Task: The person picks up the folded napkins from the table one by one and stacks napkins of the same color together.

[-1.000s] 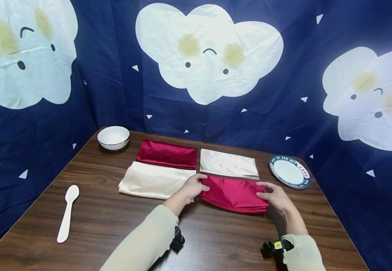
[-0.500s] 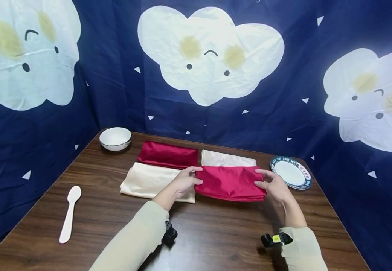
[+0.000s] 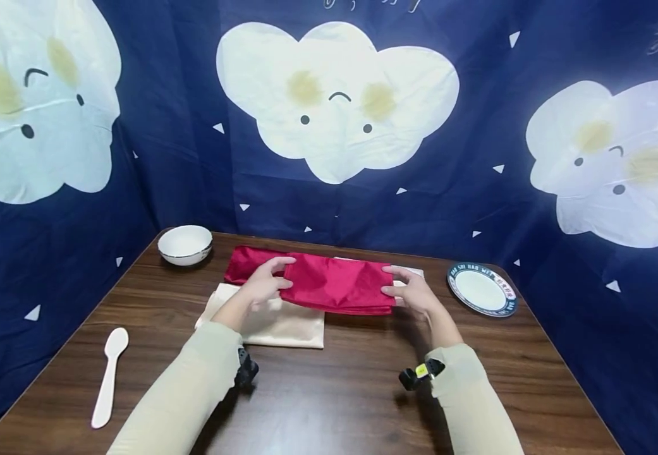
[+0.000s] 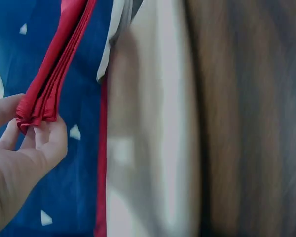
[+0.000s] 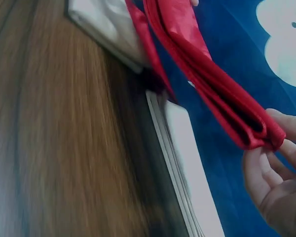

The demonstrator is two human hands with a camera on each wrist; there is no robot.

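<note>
Folded red cloth (image 3: 337,284), glossy, several layers, held aloft by both ends.

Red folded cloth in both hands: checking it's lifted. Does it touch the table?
Apart. The right wrist view shows the red folded cloth held above the table.

A white bowl (image 3: 184,244) sat at the table's (image 3: 334,404) far left, a white spoon (image 3: 108,377) nearer, a plate (image 3: 482,289) right.

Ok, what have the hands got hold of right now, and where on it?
The folded red cloth, lifted off the table. The left hand pinches its left end, the right hand its right end.
</note>
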